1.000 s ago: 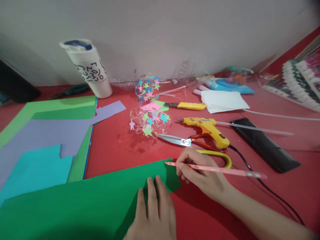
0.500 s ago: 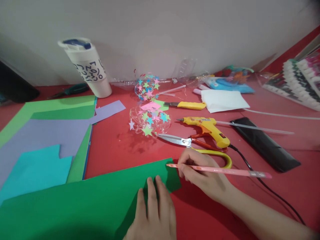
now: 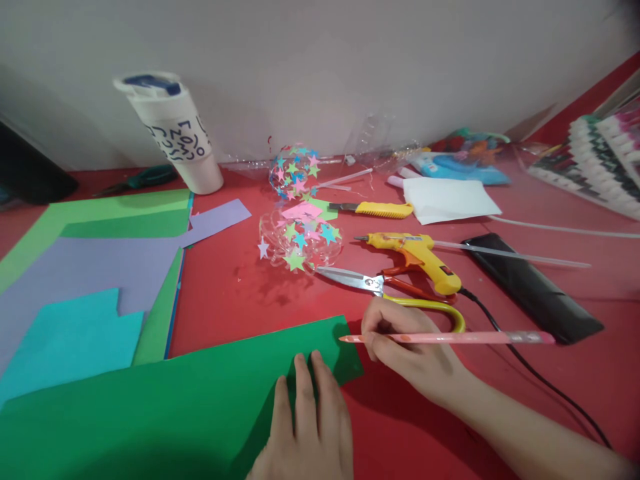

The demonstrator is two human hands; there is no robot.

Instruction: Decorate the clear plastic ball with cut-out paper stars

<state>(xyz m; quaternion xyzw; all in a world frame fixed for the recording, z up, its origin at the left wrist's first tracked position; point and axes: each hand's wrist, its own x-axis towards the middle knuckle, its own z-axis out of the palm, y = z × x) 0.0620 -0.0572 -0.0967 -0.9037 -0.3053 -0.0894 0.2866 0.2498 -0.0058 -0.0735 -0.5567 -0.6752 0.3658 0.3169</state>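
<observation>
The left hand (image 3: pixel 311 423) lies open on the green paper (image 3: pixel 175 400), near left on the desk (image 3: pixel 220 290); pressing too lightly could let it swivel under the pencil (image 3: pixel 475 338) gripped by the right hand (image 3: pixel 417 360).

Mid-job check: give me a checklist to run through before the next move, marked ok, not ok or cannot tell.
1. Pencil gripped in right hand: ok.
2. Left hand on green sheet: ok, fingers spread.
3. Pencil over sheet's right end: ok.
4. Pencil tip touching sheet: cannot tell.
5. Scissors clear of right hand: not ok; in view the hand overlaps the yellow handle, contact unclear.
6. Glue gun switched off: cannot tell.
</observation>
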